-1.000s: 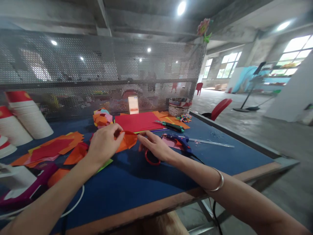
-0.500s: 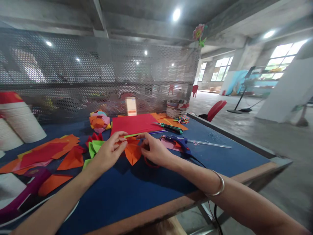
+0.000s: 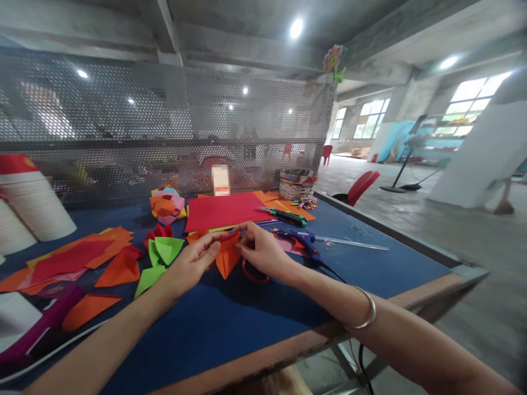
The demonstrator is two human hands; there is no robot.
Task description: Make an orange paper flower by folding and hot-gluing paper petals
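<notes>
A folded piece of orange paper (image 3: pixel 227 258) is held up between both hands, over the blue tabletop, its pointed end hanging down. My left hand (image 3: pixel 197 263) pinches its left side with thumb and fingers. On the right edge, the fingertips of my right hand (image 3: pixel 261 249) are closed. Under the right hand lies a red ring-shaped handle (image 3: pixel 255 272), partly hidden. Folded green paper pieces (image 3: pixel 162 255) sit beside my left wrist. Just behind the hands is a stack of red paper sheets (image 3: pixel 226 209).
A blue glue gun (image 3: pixel 304 241) with a clear stick and a green-black utility knife (image 3: pixel 284 215) lie to the right. A paper ball (image 3: pixel 167 206), woven basket (image 3: pixel 297 184), purple tool (image 3: pixel 45 323), paper cups (image 3: pixel 41 203) and loose orange and red sheets (image 3: pixel 78 255) surround the work area.
My left hand has shifted slightly right and its fingers have stretched along the paper's top edge. The orange paper has turned a little and moved slightly right.
</notes>
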